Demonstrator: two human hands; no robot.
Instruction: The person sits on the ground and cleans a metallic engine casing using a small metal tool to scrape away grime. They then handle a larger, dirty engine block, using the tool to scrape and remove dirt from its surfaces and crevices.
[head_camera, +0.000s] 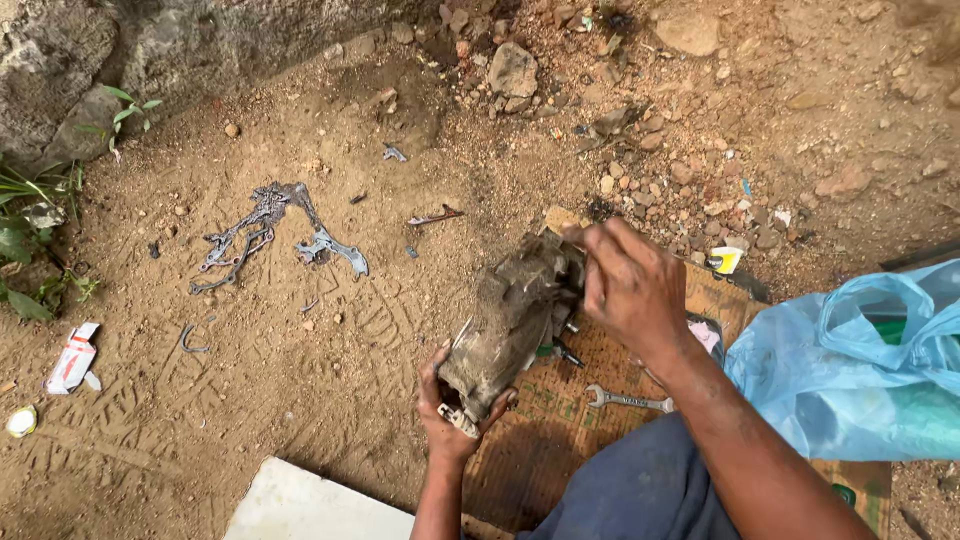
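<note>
Nearest the camera, a white board (310, 505) lies on the sandy ground (300, 400), and beside it a worn sheet of patterned cardboard (545, 440) serves as the work surface. The person's knee in blue-grey cloth (640, 490) covers part of the cardboard.

The left hand (450, 420) supports the lower end of a dirt-caked metal casing (510, 325) from beneath, its fingers (432, 385) curled closed around that end. The casing is held tilted above the cardboard, its upper end pointing away from the camera. The right hand (632, 285) rests against the casing's upper right side, fingers bent and pressed together at the upper edge; whether they pinch a small part or tool there cannot be told. The casing thus lies between the two hands, gripped below and touched above.

On the cardboard, just right of the casing, lies an open-ended spanner (628, 400), and a tool with a green handle (555, 352) shows just under the casing. A light blue plastic bag (860, 370) sits at the right edge.

Farther out, on the bare sand to the left, lie a cluster of thin grey metal pieces (275, 235) and a small rusty bar (435, 216). A crumpled red-and-white wrapper (73, 358) lies at the far left. Loose stones (515, 70) and a rock face (60, 70) with green plants (25, 240) bound the far edge.
</note>
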